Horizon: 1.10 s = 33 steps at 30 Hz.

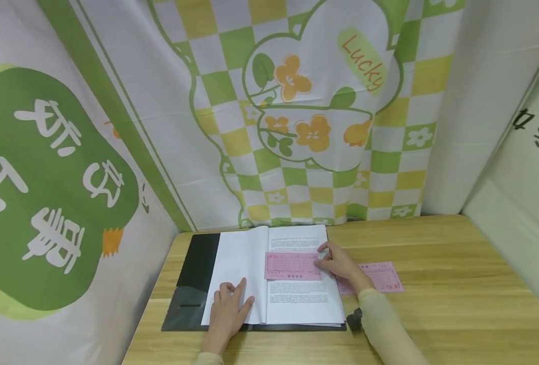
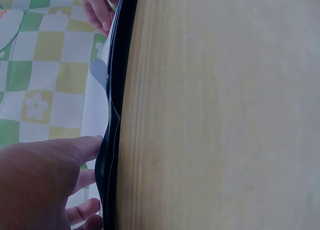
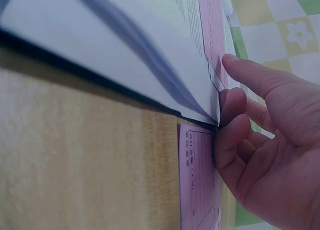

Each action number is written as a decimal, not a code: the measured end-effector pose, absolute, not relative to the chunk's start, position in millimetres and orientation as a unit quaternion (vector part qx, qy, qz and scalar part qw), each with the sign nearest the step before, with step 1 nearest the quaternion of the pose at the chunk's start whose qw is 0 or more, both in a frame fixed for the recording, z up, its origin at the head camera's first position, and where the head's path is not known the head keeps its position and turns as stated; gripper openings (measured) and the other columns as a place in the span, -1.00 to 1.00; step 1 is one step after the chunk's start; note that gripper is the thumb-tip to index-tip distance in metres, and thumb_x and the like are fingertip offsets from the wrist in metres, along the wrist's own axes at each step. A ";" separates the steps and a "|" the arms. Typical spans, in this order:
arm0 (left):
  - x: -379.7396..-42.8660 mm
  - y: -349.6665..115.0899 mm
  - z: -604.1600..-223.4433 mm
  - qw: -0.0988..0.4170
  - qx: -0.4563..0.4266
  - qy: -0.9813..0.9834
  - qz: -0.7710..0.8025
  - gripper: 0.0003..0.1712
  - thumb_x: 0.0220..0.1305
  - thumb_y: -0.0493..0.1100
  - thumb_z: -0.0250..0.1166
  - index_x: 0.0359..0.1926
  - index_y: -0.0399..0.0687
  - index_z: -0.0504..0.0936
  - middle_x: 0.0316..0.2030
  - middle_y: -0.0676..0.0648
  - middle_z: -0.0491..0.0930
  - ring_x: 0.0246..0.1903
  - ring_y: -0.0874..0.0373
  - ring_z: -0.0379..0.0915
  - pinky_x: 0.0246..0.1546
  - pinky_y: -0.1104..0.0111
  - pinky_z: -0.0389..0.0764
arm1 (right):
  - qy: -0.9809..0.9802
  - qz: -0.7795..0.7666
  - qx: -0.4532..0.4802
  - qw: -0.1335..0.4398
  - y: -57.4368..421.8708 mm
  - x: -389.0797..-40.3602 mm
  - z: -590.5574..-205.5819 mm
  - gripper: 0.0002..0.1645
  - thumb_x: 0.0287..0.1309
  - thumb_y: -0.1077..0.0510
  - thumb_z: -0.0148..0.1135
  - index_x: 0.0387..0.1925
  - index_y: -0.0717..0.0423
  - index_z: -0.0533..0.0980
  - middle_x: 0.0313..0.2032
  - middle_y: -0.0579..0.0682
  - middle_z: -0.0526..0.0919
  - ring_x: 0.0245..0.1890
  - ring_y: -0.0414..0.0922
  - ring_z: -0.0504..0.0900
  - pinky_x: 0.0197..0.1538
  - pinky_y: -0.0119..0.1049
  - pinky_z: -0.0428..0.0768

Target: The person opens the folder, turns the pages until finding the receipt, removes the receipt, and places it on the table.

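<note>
An open black folder [image 1: 192,284] lies on the table with white sheets turned to both sides. On its left page [image 1: 239,258], which is blank, rests my left hand [image 1: 228,309] with fingers spread; the left wrist view shows that hand [image 2: 45,180] beside the folder's dark edge. A pink printed slip [image 1: 292,266] lies across the printed right page [image 1: 297,304]. At the slip's right edge my right hand [image 1: 342,266] pinches it between thumb and curled index finger. Another pink slip [image 1: 383,278] lies on the table, partly covered by the right hand and forearm.
The wooden table [image 1: 470,304] extends to the right of the folder. Behind it hangs a checked green and yellow curtain [image 1: 297,192]. A printed cloth [image 1: 46,203] hangs on the left and another [image 1: 525,203] on the right. A small black device [image 1: 354,320] sits at my right wrist.
</note>
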<state>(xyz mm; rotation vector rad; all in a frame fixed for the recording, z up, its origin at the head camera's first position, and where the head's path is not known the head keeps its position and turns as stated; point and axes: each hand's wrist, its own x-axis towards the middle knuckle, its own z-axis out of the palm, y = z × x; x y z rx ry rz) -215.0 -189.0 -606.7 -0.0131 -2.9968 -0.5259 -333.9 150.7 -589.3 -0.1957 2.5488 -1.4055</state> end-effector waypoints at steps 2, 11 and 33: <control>-214.7 -189.1 -606.1 0.050 -0.005 -0.983 -0.174 -0.32 0.46 0.11 0.31 0.48 -0.04 0.51 0.03 -0.21 0.34 -0.12 -0.08 0.27 -0.25 0.08 0.45 | 0.875 -0.467 -0.068 0.110 149.2 -333.1 -587.8 -0.44 0.28 0.12 0.48 0.21 0.23 0.49 -0.33 0.06 0.59 -0.44 -0.08 0.54 -0.34 -0.23 0.52; -213.7 -189.6 -605.9 0.054 -0.011 -0.983 -0.174 -0.33 0.46 0.12 0.31 0.47 -0.04 0.51 0.02 -0.21 0.35 -0.13 -0.09 0.28 -0.25 0.07 0.46 | 0.889 -0.442 -0.056 0.103 144.8 -335.8 -590.9 -0.51 0.22 0.13 0.53 0.11 0.16 0.53 -0.35 0.04 0.57 -0.43 -0.08 0.52 -0.34 -0.25 0.50; -214.1 -188.3 -605.9 0.052 -0.003 -0.983 -0.179 -0.32 0.47 0.13 0.31 0.48 -0.06 0.51 0.05 -0.22 0.33 -0.13 -0.07 0.26 -0.23 0.10 0.41 | 0.875 -0.469 -0.045 0.108 146.8 -343.3 -596.7 -0.56 0.22 0.19 0.51 0.09 0.20 0.59 -0.38 0.03 0.53 -0.50 -0.12 0.48 -0.40 -0.29 0.46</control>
